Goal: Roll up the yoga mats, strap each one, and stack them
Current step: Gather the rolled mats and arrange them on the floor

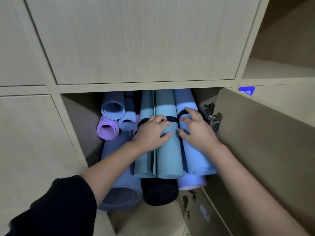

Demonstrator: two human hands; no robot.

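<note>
Several rolled yoga mats lie stacked in an open cabinet compartment. On top, a teal mat (167,155) with a black strap (171,119) lies beside a light blue mat (196,150) with its own black strap. My left hand (150,133) rests palm down on the teal mat, fingers spread over its strap. Fingers apart, my right hand (196,128) presses on the light blue mat and touches its strap loop. Beneath lie a grey-blue mat (122,189), a black mat (159,193) and a lavender mat (190,182). Behind at left sit purple (107,129) and pale blue (113,108) rolls.
The compartment's door (265,150) stands open to the right, with metal hinges (212,116) close to my right hand. A closed cabinet door (136,40) sits above. Open empty shelves (279,68) are at upper right. Another door edge with hinges (186,204) shows below.
</note>
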